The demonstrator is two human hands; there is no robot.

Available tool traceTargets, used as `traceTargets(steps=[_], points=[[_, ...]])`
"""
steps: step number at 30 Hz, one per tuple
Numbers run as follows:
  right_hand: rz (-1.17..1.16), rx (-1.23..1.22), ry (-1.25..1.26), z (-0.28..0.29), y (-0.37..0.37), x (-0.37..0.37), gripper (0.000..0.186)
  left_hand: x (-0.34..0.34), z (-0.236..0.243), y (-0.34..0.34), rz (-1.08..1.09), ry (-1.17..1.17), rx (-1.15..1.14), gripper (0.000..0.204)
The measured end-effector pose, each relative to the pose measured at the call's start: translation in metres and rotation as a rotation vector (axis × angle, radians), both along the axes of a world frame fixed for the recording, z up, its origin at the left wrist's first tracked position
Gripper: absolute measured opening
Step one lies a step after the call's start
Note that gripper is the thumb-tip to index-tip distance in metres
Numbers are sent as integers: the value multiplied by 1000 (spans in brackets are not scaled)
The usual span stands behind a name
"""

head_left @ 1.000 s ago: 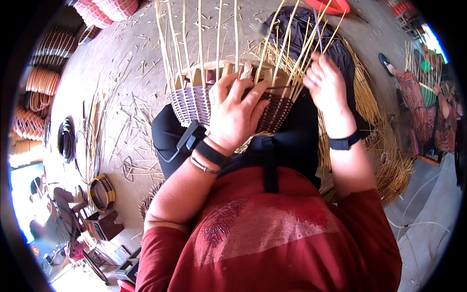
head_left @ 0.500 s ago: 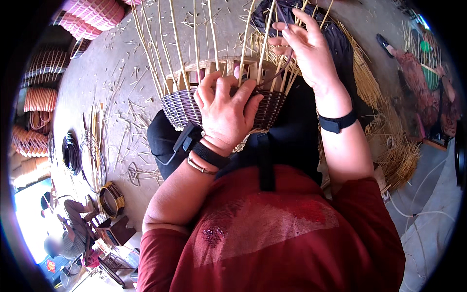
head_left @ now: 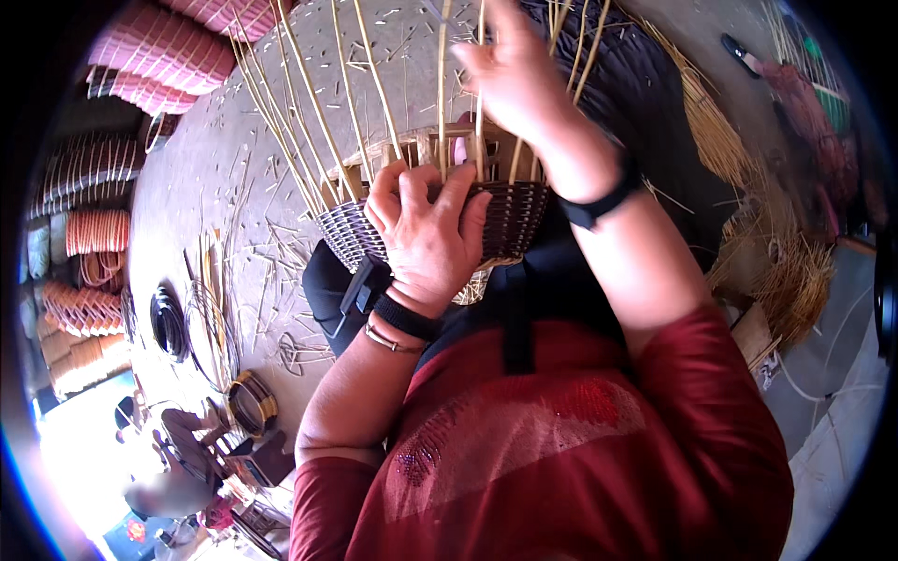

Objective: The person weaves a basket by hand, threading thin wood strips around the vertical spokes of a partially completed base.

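A half-woven basket (head_left: 341, 234) rests across my lap, its dark brown wall topped by tall pale upright stakes (head_left: 379, 84). My left hand (head_left: 426, 229) grips the wall near its upper edge, with the fingers bent over the rim. Above the basket's right part, my right hand (head_left: 514, 79) is raised among the stakes. Motion blurs its fingers, and whether a strand is in them cannot be made out. A wooden form (head_left: 374, 154) shows inside, behind the stakes.
Stacked pink baskets (head_left: 168, 51) stand at the upper left. A dark coil (head_left: 168, 323) and cut scraps (head_left: 276, 252) lie on the floor. Straw-coloured stalks (head_left: 697, 112) spread at right. One person sits at far right; another is at lower left, near a round basket (head_left: 253, 402).
My right hand has swung left and up across the stakes, away from the basket's right side. My left hand keeps its hold on the rim. The whole view has shifted slightly.
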State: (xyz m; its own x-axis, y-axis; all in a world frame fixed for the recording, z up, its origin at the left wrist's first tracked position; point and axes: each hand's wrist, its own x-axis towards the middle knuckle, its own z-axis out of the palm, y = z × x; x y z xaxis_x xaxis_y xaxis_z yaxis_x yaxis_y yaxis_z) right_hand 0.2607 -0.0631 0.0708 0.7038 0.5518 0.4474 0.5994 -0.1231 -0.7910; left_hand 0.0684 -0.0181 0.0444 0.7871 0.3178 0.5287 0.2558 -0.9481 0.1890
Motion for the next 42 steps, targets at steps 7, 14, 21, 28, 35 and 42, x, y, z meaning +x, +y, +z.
traceTargets(steps=[7,14,21,28,35,42], points=[[171,309,1180,-42,-131,12,37,21,3,-17,-51,9,77,52],[-187,-77,-257,-71,-14,52,26,45,4,-30,-90,244,162,47],[-98,228,390,-61,-59,23,85,58,-6,-29,-81,394,226,44],[116,497,1115,8,-87,-13,41,38,21,5,-32,143,32,31],[618,532,1084,79,12,-93,38,-58,-12,97,177,-250,-778,30],[611,431,1069,8,-29,-52,29,-61,-29,89,239,-342,-522,27]])
